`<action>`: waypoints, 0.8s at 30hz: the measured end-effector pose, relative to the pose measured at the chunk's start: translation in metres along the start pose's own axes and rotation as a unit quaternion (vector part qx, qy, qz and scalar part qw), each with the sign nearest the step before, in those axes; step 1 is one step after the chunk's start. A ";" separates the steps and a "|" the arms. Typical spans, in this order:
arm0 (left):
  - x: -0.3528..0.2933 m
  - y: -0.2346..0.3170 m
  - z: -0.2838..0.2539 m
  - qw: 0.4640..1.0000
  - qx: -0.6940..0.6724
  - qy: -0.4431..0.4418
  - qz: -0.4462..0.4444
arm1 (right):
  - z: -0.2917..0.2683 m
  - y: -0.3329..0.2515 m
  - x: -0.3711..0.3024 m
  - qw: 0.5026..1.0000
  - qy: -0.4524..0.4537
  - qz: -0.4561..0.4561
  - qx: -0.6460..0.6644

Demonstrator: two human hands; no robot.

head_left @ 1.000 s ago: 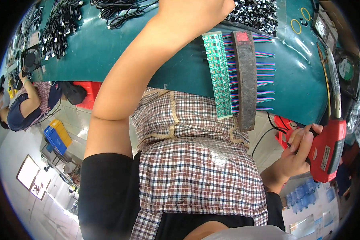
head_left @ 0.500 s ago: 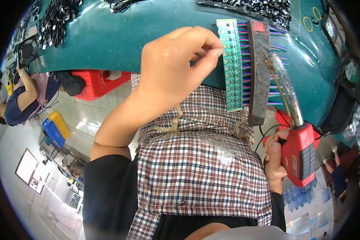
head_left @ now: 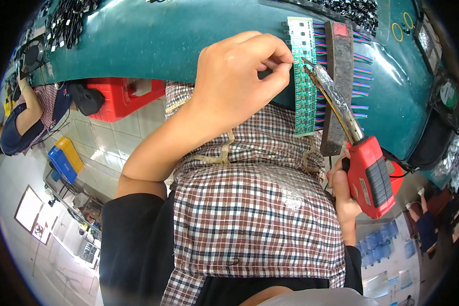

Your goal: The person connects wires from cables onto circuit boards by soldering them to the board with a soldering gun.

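A long green circuit board (head_left: 306,97) lies near the table's front edge, with rows of small components. Thin coloured wires (head_left: 361,76) run from its right side beneath a dark bar (head_left: 340,76) with a red patch on top. My left hand (head_left: 239,76) is closed in a pinch at the board's left edge; whatever sits between thumb and forefinger is hidden. My right hand (head_left: 343,196) grips a red soldering gun (head_left: 370,178) with a black ribbed handle. Its foil-wrapped barrel crosses the bar, and the tip is over the board, close to my left fingertips.
Small dark parts (head_left: 352,13) are heaped at the far right, left of two yellow rings (head_left: 397,32). Black cables (head_left: 71,20) lie far left. A fan (head_left: 446,97) stands on the right. A red plastic stool (head_left: 122,99) and a co-worker (head_left: 33,112) are at left.
The soldering gun has swung left, bringing its tip from beyond the bar to over the board. My left hand stays pinched at the board's edge. The view has shifted slightly.
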State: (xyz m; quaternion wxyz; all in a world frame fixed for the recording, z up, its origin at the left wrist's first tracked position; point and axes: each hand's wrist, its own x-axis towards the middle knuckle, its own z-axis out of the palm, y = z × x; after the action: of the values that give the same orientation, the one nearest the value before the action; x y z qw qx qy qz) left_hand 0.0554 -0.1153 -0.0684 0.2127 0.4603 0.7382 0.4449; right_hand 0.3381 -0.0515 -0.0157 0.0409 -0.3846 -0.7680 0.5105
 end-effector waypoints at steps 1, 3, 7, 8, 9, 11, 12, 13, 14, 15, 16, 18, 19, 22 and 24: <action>0.001 0.000 0.000 1.000 0.008 -0.001 0.007 | 0.002 0.000 -0.001 0.999 0.015 0.007 0.029; 0.001 -0.001 0.000 1.000 0.015 0.000 0.012 | 0.003 0.000 0.000 0.998 0.029 0.014 0.058; 0.001 -0.003 -0.001 1.000 0.026 -0.007 0.016 | 0.003 0.002 0.005 0.999 0.029 -0.016 0.023; 0.001 -0.003 -0.001 0.999 0.030 -0.006 0.018 | 0.002 0.003 0.006 0.999 0.019 -0.028 0.036; 0.001 -0.003 -0.001 0.999 0.030 -0.007 0.018 | 0.002 0.002 0.006 0.999 0.019 -0.028 0.036; 0.002 -0.002 0.000 1.000 0.022 -0.010 0.012 | 0.002 0.001 0.006 1.000 0.017 -0.016 0.015; 0.002 -0.003 0.000 1.000 0.022 -0.010 0.012 | 0.002 0.001 0.006 1.000 0.017 -0.016 0.015; 0.002 -0.003 -0.001 1.000 0.024 -0.009 0.014 | 0.002 0.001 0.006 1.000 0.017 -0.013 0.016; 0.002 -0.003 -0.001 1.000 0.025 -0.008 0.016 | 0.003 0.001 0.005 1.000 0.018 -0.011 0.017; 0.002 -0.003 -0.001 1.000 0.025 -0.008 0.016 | 0.003 0.002 0.004 1.000 0.017 -0.010 0.017; 0.003 -0.003 -0.001 1.000 0.022 -0.010 0.017 | 0.004 0.003 0.002 1.000 0.025 -0.002 0.002; 0.003 -0.004 -0.001 1.000 0.019 -0.011 0.017 | 0.004 0.002 0.001 0.999 0.032 0.007 -0.012; 0.003 -0.005 -0.001 0.999 0.022 -0.011 0.021 | 0.004 0.000 0.001 0.999 0.030 0.016 -0.003; 0.003 -0.006 -0.001 0.999 0.025 -0.013 0.021 | 0.003 0.001 0.002 0.999 0.028 0.016 0.000; 0.003 -0.005 -0.001 0.999 0.026 -0.013 0.019 | 0.002 0.003 0.003 1.000 0.028 0.006 -0.007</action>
State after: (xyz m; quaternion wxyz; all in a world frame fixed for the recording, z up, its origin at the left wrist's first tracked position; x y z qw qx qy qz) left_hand 0.0505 -0.1139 -0.0722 0.2019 0.4853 0.7377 0.4238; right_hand 0.3364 -0.0507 -0.0200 0.0568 -0.4035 -0.7681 0.4940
